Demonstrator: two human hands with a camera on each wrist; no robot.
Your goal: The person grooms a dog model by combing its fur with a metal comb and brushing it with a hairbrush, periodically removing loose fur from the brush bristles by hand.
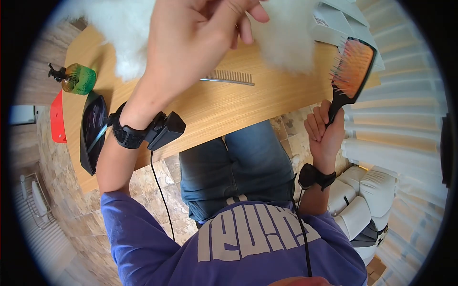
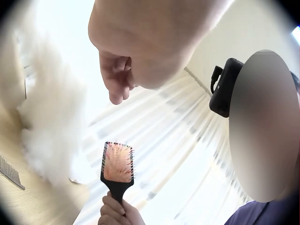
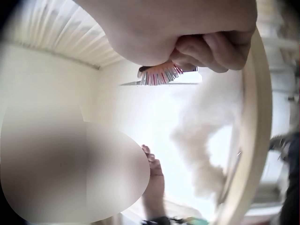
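Note:
My right hand (image 1: 325, 127) grips the black handle of a paddle hairbrush (image 1: 353, 69), held upright at the table's right side. Its orange pad and pins face left. My left hand (image 1: 193, 45) is raised over the table, with fingers loosely bent and nothing visible in them; the left wrist view shows its fingers (image 2: 114, 79) hanging. Beyond the hands lies a white, fluffy, furry mass (image 1: 286, 35), partly hidden by the left arm and cut off at the top of the head view. A metal comb (image 1: 228, 76) lies on the table, its left end hidden behind the left wrist.
At the wooden table's (image 1: 214, 121) left side are a green pump bottle (image 1: 79, 79), a black case (image 1: 93, 128) and a red object (image 1: 57, 117). White boxes (image 1: 336, 24) stand at the back right, beside a curtain (image 1: 400, 86). Cables hang from both wrist cameras.

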